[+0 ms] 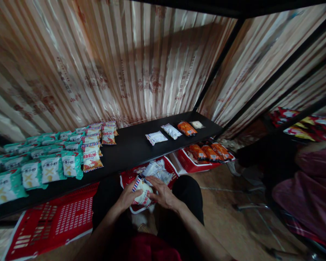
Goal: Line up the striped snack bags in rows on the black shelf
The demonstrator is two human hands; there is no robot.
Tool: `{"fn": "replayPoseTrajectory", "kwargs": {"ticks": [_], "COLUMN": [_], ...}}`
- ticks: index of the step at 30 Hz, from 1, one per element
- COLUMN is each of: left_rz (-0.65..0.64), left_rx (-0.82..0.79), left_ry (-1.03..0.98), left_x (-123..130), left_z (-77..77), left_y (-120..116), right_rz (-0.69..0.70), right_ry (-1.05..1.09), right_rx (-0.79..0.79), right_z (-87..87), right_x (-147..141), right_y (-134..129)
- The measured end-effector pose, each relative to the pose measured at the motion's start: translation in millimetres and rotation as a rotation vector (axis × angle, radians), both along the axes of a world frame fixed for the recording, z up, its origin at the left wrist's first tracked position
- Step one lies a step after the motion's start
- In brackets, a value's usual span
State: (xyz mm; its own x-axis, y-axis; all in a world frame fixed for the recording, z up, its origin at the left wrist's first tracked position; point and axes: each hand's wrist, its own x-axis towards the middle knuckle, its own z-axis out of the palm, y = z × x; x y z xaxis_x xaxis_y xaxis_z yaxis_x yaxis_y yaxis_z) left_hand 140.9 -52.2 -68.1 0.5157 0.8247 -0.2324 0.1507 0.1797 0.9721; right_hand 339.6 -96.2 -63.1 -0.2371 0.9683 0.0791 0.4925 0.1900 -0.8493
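Between both hands, above a red basket [175, 167], is a white snack bag [144, 194] with red print and a striped blue-and-red edge. My left hand [127, 195] grips its left side, thumb across the front. On the right side, my right hand [163, 192] closes round the bag with its fingers over the top. Several silvery-white packets [159, 170] lie in the basket just beyond the hands. On the black shelf [127, 145] at the left stand similar orange-and-white snack bags [91, 157] with striped edges, beside rows of teal snack bags [52, 168].
Farther right on the shelf lie two white packets [156, 137], an orange packet [186, 128] and a small clear packet [197, 124]. A red basket of orange packets [210, 153] stands below. Another red basket [73, 210] is under the shelf at left. A seated person [306, 188] is at right.
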Motion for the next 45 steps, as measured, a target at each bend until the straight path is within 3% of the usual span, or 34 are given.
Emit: {"fn": "replayPoseTrajectory", "kwargs": {"ticks": [9,19,29,45], "left_rz": [-0.151,0.089,0.288,0.236], "left_rx": [0.019,-0.066,-0.166,-0.192], "left_ry": [0.040,-0.097,-0.289,-0.326], "left_x": [-4.0,-8.0,0.9,11.8], "left_z": [24.3,39.4,20.7,7.5], "left_y": [6.2,9.3,6.5,-5.5], "right_rz": [0.113,-0.062,-0.236,-0.413], "right_ry": [0.131,0.360,0.350,0.284], "right_rx": [-0.234,-0.273,-0.237,-0.176], "right_z": [15.6,11.7,8.4,6.7], "right_x": [-2.9,-5.5,-16.6,-30.9], "right_y": [-8.0,-2.1,5.9,16.0]}}
